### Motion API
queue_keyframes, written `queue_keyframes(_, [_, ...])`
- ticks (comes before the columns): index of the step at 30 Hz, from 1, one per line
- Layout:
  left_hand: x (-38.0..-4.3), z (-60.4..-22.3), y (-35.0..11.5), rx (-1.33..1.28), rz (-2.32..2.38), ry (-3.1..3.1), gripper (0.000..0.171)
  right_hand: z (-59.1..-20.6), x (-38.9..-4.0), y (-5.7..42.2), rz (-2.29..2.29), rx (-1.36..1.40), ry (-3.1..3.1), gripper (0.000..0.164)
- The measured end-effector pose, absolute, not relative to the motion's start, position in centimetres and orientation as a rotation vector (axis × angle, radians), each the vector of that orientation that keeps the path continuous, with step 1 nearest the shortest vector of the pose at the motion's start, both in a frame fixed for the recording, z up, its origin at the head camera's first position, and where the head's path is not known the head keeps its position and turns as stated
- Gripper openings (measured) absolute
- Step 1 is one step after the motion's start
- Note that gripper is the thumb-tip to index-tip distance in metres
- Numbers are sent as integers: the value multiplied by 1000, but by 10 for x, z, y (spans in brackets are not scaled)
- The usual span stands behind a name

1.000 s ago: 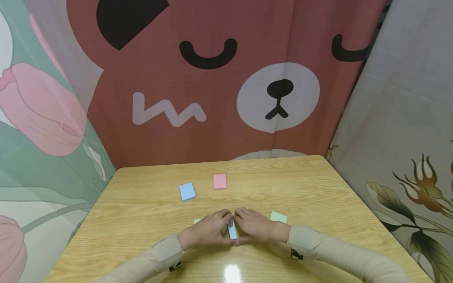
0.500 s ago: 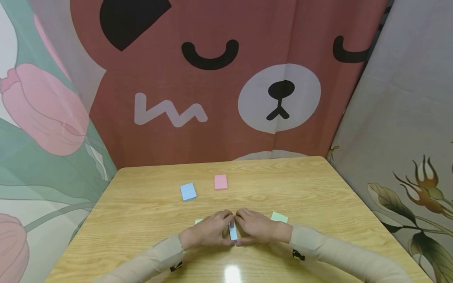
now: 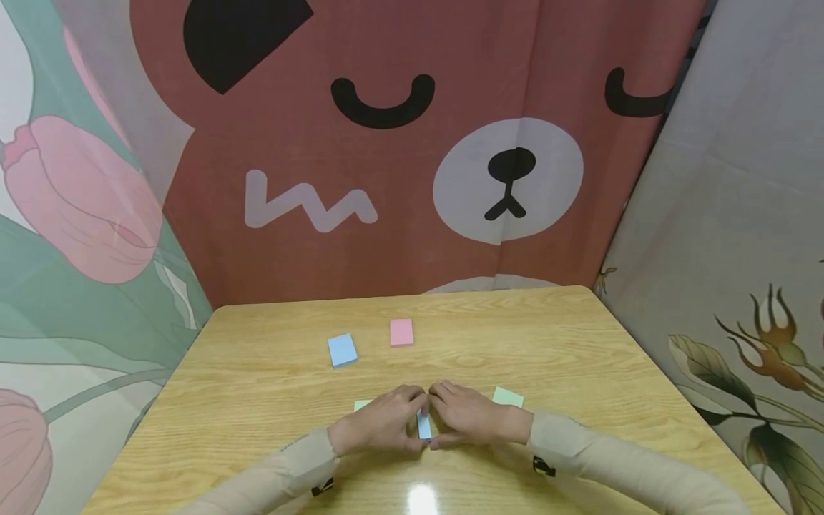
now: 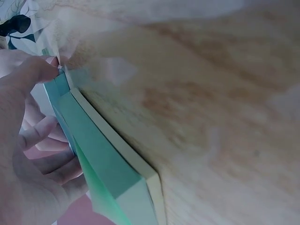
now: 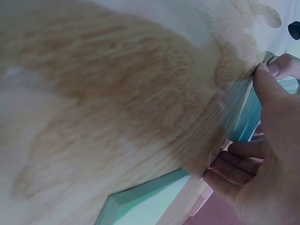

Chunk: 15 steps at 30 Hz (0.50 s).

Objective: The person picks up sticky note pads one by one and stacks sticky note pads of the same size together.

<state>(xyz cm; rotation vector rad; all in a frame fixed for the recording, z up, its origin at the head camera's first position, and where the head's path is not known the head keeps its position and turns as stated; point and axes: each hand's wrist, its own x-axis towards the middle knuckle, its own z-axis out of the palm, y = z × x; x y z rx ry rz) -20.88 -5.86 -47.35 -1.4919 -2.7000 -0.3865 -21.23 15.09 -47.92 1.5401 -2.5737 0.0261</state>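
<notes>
A light blue sticky note pad [image 3: 423,425] shows as a narrow strip between my two hands near the table's front. My left hand [image 3: 381,418] holds it from the left, thumb at the near end and fingertips at the far end. From the other side my right hand [image 3: 468,413] holds the same pad, its thumb close to the left thumb. In the left wrist view, a green sticky note pad [image 4: 101,136] lies beside the left hand, a sheet lifting at its side. Another pale green pad [image 3: 508,396] is partly hidden behind the right wrist.
Farther back on the wooden table [image 3: 515,336] lie a blue sticky note pad [image 3: 342,350] and a pink one [image 3: 401,332]. A curtain with a bear print [image 3: 386,250] hangs behind the table's far edge. Patterned cloths hang at both sides.
Both hands stay around the blue pad, with only slight finger movement on the left hand. The head view has shifted a little; the other pads lie as before.
</notes>
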Motion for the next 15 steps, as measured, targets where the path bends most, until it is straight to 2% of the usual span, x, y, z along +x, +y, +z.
queue_keyframes(15, [-208, -474, -59, -1491, -374, -2693, 43, -478, -211, 151, 16, 1535, -2571, 65])
